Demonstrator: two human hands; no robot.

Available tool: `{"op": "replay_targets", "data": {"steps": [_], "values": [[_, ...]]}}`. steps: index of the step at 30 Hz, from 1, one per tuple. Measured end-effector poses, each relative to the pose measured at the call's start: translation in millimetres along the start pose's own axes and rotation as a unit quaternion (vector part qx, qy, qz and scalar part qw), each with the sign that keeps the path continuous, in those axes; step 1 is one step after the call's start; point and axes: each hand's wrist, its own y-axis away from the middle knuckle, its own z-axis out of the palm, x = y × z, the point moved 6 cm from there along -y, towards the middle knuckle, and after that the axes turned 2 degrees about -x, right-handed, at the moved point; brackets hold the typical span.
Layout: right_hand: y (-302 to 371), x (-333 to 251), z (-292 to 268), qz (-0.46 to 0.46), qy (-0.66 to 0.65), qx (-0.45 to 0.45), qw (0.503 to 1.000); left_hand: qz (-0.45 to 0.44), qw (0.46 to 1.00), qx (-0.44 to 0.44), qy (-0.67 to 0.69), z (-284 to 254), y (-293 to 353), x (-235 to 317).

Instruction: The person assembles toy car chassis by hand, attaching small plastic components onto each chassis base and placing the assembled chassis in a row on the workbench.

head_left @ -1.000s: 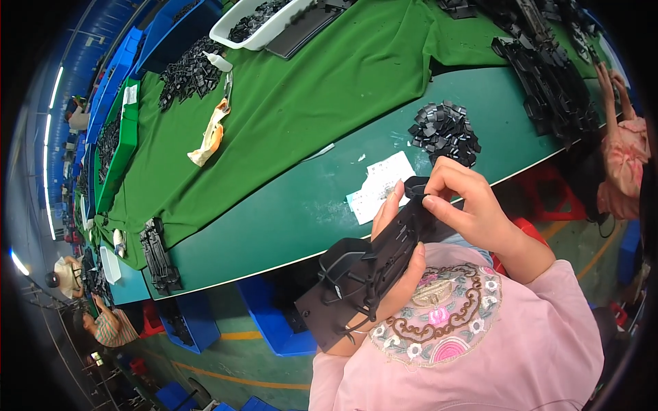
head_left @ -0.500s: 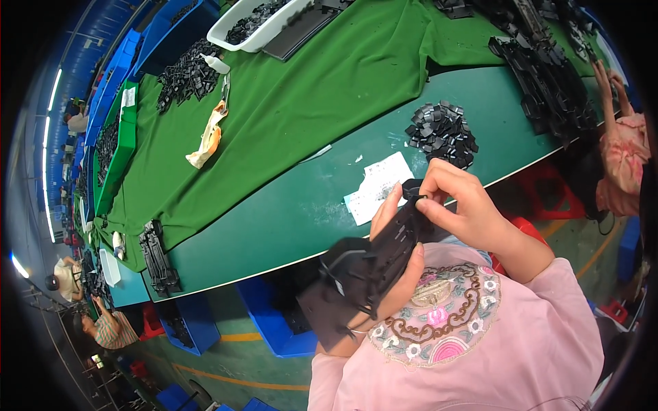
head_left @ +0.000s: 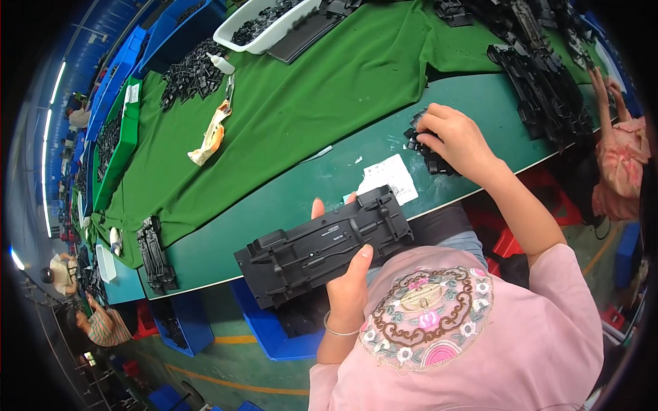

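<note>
My left hand grips a long black plastic toy-vehicle chassis from below, with the thumb over its near edge and fingertips showing past the far edge. It is held at the table's near edge, its moulded side with ribs and raised arches facing up. My right hand is at the pile of small black plastic parts, covering much of it. Its fingers are bent and closed around a small dark piece at the pile's far side. A white paper sheet lies between the chassis and the pile.
Stacked black chassis lie at the right; another small stack sits at the left. A green cloth holds a white bin, loose black parts and a small white bottle. Blue bins stand below the table. A co-worker's hands show at far right.
My right hand has left the chassis and moved away to the pile of small parts. My left hand has lowered and turned the chassis so its moulded side faces up.
</note>
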Motion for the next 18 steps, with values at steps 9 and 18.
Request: {"op": "replay_targets", "data": {"steps": [9, 18], "values": [[1, 19, -9, 0.171, -0.152, 0.031, 0.973, 0.023, 0.997, 0.059, 0.043, -22, 1, 10], [13, -38, 24, 0.099, -0.307, -0.165, 0.932, 0.048, 0.993, 0.099, 0.032, -30, 0, 18]]}}
